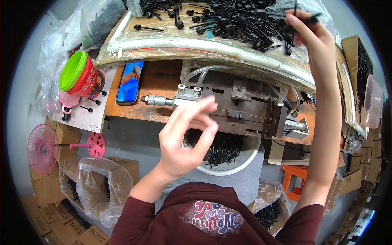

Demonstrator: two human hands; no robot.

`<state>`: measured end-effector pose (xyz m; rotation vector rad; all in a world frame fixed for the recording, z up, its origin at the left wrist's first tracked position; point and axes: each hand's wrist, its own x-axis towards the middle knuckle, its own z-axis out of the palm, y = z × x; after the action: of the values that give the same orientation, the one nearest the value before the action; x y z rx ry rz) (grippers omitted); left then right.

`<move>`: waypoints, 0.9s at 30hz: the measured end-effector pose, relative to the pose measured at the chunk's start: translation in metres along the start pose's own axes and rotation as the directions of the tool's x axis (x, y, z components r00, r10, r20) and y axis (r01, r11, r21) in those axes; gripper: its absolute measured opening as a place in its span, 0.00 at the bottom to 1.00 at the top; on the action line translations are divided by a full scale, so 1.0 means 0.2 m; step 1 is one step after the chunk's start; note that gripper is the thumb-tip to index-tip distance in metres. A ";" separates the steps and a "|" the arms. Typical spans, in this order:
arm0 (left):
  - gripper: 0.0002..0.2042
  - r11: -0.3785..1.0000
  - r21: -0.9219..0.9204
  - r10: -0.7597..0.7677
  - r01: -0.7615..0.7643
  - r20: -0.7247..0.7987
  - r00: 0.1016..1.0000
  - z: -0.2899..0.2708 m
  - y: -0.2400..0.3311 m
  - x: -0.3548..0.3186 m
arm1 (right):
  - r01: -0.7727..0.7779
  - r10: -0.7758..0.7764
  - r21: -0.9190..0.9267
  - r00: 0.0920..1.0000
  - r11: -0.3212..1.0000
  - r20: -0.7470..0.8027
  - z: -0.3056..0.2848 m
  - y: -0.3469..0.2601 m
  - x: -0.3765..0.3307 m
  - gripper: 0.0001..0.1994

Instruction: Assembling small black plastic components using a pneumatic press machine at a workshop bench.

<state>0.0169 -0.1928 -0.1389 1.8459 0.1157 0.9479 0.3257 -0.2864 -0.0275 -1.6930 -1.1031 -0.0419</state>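
While right hand (314,38) pinches a black stemmed part (312,19) at the heap of similar pieces (241,25), left hand (179,143) hangs by the bench fixture (245,127), thumb and fingers apart.

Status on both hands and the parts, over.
Left hand: open, looks empty. Right hand: gripping at least one black part near the black pile. Left hand partly hides metal fixture.
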 end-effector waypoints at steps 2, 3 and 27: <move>0.28 0.945 -0.285 -0.168 0.161 -0.002 0.986 0.03 0.04 0.05 | -0.096 0.086 0.193 0.994 0.976 0.063 0.08 -0.14 -0.19 0.11; 0.30 0.873 -0.427 -0.250 0.236 0.022 0.968 0.04 0.04 0.06 | -0.187 0.159 0.258 0.979 0.948 0.125 0.11 -0.21 -0.29 0.09; 0.09 0.804 0.523 0.094 -0.283 0.357 0.929 0.24 -0.08 -0.08 | -0.212 0.248 0.420 0.968 0.883 -0.034 0.19 -0.16 -0.89 0.08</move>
<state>0.0432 -0.2274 -0.1698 2.5898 0.0106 0.7852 0.1851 -0.3710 -0.1132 -1.4099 -0.7712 0.2524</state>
